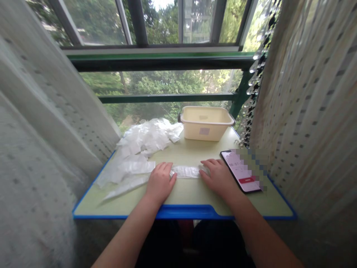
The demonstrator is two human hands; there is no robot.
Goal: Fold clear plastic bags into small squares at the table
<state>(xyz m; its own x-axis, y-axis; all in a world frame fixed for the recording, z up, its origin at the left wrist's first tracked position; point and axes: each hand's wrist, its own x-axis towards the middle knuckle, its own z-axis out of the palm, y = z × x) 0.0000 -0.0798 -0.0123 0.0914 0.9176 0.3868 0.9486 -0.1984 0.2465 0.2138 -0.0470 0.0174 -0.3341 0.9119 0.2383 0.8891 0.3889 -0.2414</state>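
Observation:
A flat, narrow strip of folded clear plastic (186,171) lies crosswise on the small table between my hands. At its left end, my left hand (159,181) rests palm down, thumb and forefinger closed about the plastic. My right hand (219,176) has its thumb and curved fingers around the right end. Both ends are partly hidden under the fingers. Left of my left hand, thin whitish plastic pieces (125,178) lie flat, some reaching close to its fingers. Behind them is a loose heap of the same crumpled plastic (150,136).
A cream plastic bin (205,130) with dark handles stands at the back right. Beside my right forearm lies a phone (241,171) with a timer showing. The table (117,208) has a blue edge. Curtains hang on both sides, and a green railing runs before the window.

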